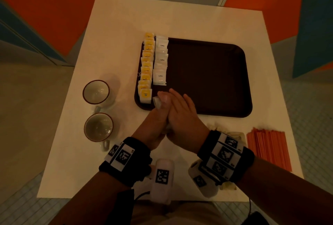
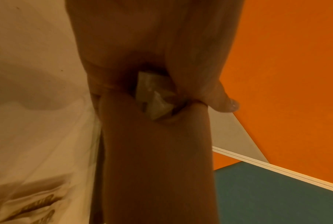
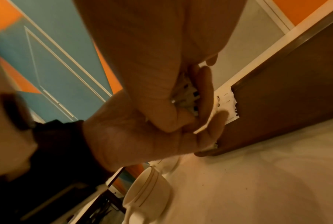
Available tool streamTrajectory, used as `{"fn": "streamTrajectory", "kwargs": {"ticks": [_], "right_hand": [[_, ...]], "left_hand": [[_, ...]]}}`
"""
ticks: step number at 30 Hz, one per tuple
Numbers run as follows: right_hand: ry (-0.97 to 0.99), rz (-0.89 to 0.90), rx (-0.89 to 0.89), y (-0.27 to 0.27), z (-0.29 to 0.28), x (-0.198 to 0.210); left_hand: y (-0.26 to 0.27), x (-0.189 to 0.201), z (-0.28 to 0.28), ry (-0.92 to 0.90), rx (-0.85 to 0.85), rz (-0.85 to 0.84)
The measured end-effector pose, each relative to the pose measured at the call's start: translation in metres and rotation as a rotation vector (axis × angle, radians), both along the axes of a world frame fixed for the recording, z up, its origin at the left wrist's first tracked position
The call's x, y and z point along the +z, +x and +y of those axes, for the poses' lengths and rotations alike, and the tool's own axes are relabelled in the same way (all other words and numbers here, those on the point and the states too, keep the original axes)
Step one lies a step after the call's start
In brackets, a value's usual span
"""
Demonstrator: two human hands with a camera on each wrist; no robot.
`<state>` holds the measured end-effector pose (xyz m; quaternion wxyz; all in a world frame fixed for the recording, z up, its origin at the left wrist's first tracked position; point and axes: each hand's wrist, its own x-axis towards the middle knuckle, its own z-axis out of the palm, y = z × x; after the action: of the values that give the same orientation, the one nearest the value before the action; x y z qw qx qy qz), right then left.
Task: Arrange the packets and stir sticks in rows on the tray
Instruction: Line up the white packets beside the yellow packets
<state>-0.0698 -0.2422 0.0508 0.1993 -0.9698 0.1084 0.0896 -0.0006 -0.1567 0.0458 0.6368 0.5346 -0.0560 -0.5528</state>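
Black wristbands point(image 1: 126, 163) bear white coded marker tags point(image 1: 226, 152), with white camera pods point(image 1: 163, 177) beneath.

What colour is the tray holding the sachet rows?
Dark brown; the rounded rectangular plastic tray shows best in the head view.
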Motion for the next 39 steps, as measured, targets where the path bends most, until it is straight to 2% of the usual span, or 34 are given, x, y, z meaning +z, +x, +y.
{"fn": "streamTrajectory", "kwargs": {"ticks": [4, 7, 12, 16, 19, 21, 23, 26, 31, 36, 39], "right_hand": [[-0.038, -0.070, 0.027, 0.001, -0.005, -0.005], [-0.028, -0.019, 0.092, 0.002, -0.007, -0.005], [0.049, -0.033, 0.099, 0.004, -0.010, -0.007], [0.112, -0.053, 0.047, 0.010, -0.018, -0.004], [0.216, 0.014, 0.028, 0.012, -0.025, 0.001], [0.455, 0.074, -0.049, 0.011, -0.030, 0.004], [0.679, 0.022, -0.225, 0.008, -0.031, 0.003], [0.761, -0.121, -0.486, 0.006, -0.026, -0.002], [0.939, -0.124, -0.588, 0.011, -0.016, -0.008], [1.166, -0.119, -0.737, 0.023, -0.014, -0.012], [1.176, -0.153, -0.805, 0.030, -0.012, -0.012]], "left_hand": [[-0.004, -0.008, 0.002, -0.005, -0.030, -0.033], [-0.004, -0.014, 0.004, 0.010, -0.054, 0.010], [0.004, -0.022, 0.015, 0.011, -0.146, 0.074], [0.004, -0.021, 0.015, -0.031, -0.042, 0.087], [0.006, -0.024, 0.013, -0.028, 0.043, 0.106], [0.010, -0.025, 0.013, -0.028, 0.066, 0.116], [0.016, -0.028, 0.012, -0.034, 0.078, 0.100], [0.024, -0.031, 0.011, 0.002, 0.096, 0.045], [0.032, -0.034, 0.009, 0.003, -0.021, -0.085], [0.040, -0.033, 0.002, 0.001, 0.035, -0.119], [0.042, -0.034, -0.001, -0.006, 0.081, -0.104]]}}
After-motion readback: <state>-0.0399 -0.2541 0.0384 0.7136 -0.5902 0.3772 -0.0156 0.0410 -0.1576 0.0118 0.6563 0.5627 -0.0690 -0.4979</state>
